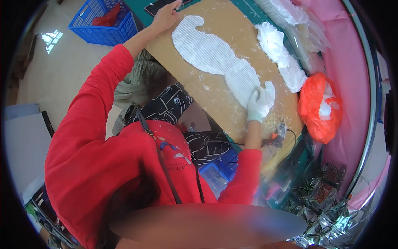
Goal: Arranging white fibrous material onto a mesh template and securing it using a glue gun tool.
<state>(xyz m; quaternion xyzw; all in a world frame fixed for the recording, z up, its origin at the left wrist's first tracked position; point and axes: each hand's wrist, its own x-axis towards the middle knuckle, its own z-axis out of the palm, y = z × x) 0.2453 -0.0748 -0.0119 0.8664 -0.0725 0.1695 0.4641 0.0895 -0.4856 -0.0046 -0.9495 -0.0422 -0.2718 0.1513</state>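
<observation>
Risk first. My right hand [258, 104], in a white glove, presses flat with spread fingers on the lower end of the long white ribbed fluffy strip shaped like a wavy seahorse [215, 58], which lies on the tan corrugated cardboard sheet [215, 95]. In my judgement, uneven pressure there could shift or wrinkle the strip, or pull loose fibres off it; white scraps are already scattered over the cardboard. My bare left hand [165, 16] rests open, palm down, on the far upper corner of the cardboard, well apart from the right hand. If it lifts, I judge the sheet could slide or tip, since it appears to overhang my lap.

A small tool with an orange part and a black cord [277, 135] lies just beside my right wrist; I cannot tell what it is, and an elbow could catch the cord.

Position: the strip runs diagonally from near my left hand down to under my right palm. A second, smaller white fluffy piece [282, 58] lies just beside it, toward an orange plastic bag [319, 108].
</observation>
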